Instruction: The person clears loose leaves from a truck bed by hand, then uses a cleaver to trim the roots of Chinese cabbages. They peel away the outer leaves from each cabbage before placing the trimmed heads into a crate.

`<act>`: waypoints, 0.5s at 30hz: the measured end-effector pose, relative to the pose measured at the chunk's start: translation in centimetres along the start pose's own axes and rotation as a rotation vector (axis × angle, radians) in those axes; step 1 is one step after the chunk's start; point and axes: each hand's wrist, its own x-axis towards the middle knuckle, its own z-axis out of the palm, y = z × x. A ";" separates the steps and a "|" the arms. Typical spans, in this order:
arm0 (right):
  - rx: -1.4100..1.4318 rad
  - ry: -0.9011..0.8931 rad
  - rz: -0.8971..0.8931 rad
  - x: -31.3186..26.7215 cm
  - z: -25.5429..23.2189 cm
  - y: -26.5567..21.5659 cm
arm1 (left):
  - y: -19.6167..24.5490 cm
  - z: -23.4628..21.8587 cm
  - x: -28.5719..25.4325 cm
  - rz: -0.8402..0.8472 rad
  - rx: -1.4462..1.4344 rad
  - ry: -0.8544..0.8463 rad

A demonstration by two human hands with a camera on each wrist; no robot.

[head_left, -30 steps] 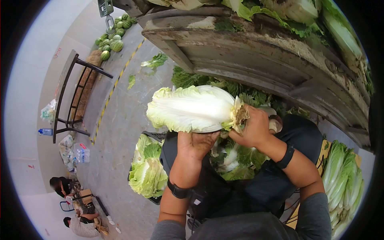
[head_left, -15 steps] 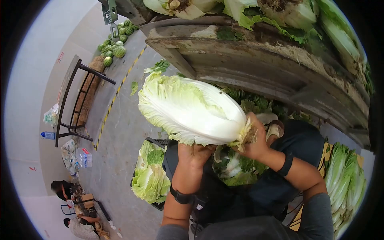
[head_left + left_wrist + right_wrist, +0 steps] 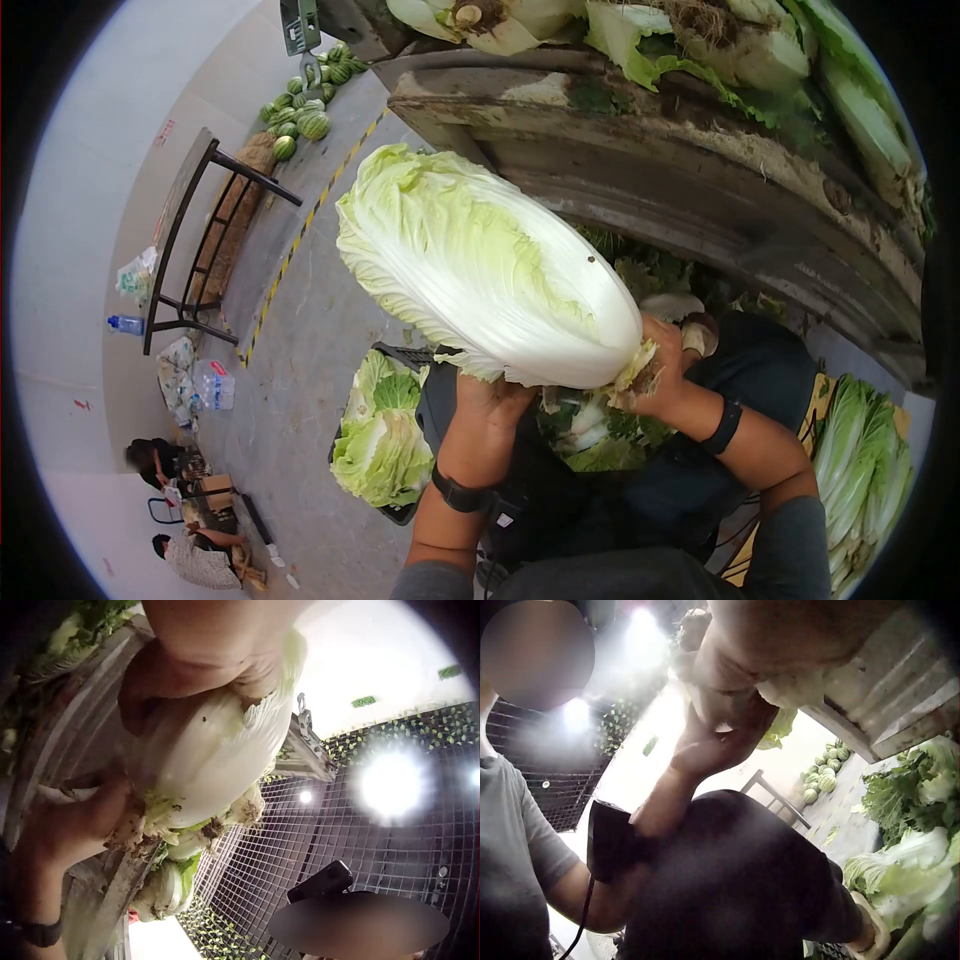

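A large pale napa cabbage (image 3: 490,265) is held up over the lap in the head view, leafy end at the upper left and root end at the lower right. The left hand (image 3: 490,400) supports its underside, fingers mostly hidden beneath it; in the left wrist view that hand (image 3: 210,656) has its fingers curved around the cabbage (image 3: 217,750). The right hand (image 3: 662,375) grips the browned root end, and the left wrist view shows this hand (image 3: 82,825) against the ragged base.
A worn trough (image 3: 640,150) piled with cabbages (image 3: 500,20) spans the top right. Loose leaves lie below it. A dark crate (image 3: 400,512) of cabbage stands left of the knees, long cabbages (image 3: 860,460) at the right. Farther off are a bench frame (image 3: 185,230), watermelons (image 3: 313,125) and two people.
The cabbage has been raised closer to the head camera and tilted, its leafy end moving up and left. Both hands have moved slightly down and right in the view, still holding it.
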 end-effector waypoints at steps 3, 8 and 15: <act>-0.013 -0.073 0.036 0.5 -0.3 -0.1 | 0.3 0.0 -0.2 0.005 0.057 0.055; 0.014 -0.108 0.138 0.6 0.2 -0.3 | -0.3 1.7 -1.8 0.198 0.357 0.082; -0.228 -0.272 0.157 1.5 -1.0 -1.4 | 0.0 -1.9 0.3 0.238 0.252 0.050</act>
